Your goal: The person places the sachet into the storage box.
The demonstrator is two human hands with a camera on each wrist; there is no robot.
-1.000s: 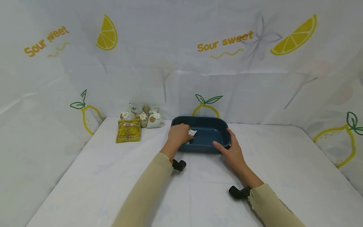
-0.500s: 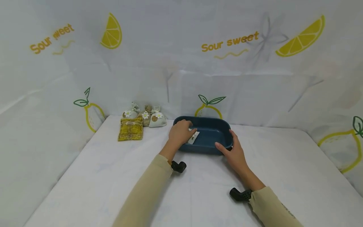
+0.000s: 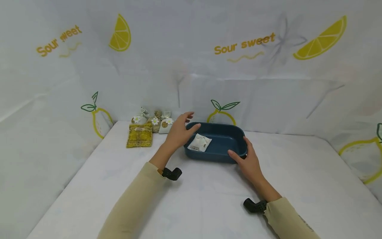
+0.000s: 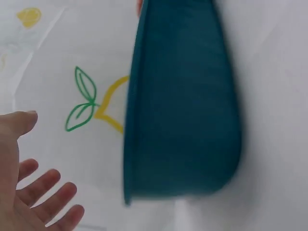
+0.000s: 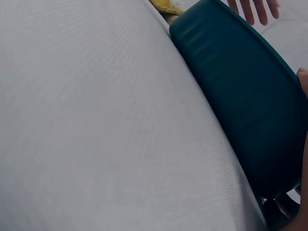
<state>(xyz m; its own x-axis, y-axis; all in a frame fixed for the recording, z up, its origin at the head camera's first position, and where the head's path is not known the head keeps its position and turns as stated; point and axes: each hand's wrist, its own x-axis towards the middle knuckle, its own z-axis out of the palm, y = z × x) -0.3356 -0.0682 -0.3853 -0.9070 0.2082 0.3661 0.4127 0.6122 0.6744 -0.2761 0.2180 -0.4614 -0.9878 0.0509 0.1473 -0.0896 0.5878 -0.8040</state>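
A dark blue rectangular tub (image 3: 212, 157) sits on the white-covered table near the back. Inside its left end lies a small white sachet (image 3: 199, 143) with dark printed letters. The left hand (image 3: 178, 131) hovers over the tub's left end, fingers spread and holding nothing. In the left wrist view that hand (image 4: 33, 192) shows apart from the tub's side wall (image 4: 183, 106). At the opposite end the right hand (image 3: 248, 164) grips the tub, thumb at the front rim and fingers round the right side. The right wrist view shows the tub's long wall (image 5: 236, 96) close up.
Left of the tub lies a flat yellow plaid pouch (image 3: 139, 135). Behind it stand three small drawstring bags with daisies, a pale one (image 3: 165, 125) nearest the tub. A lemon-printed cloth (image 3: 191, 66) hangs as the backdrop behind the table.
The left hand has let go of the white sachet, leaving it in the tub, and has risen away up and left, fingers opening. The right hand has kept its grip on the tub.
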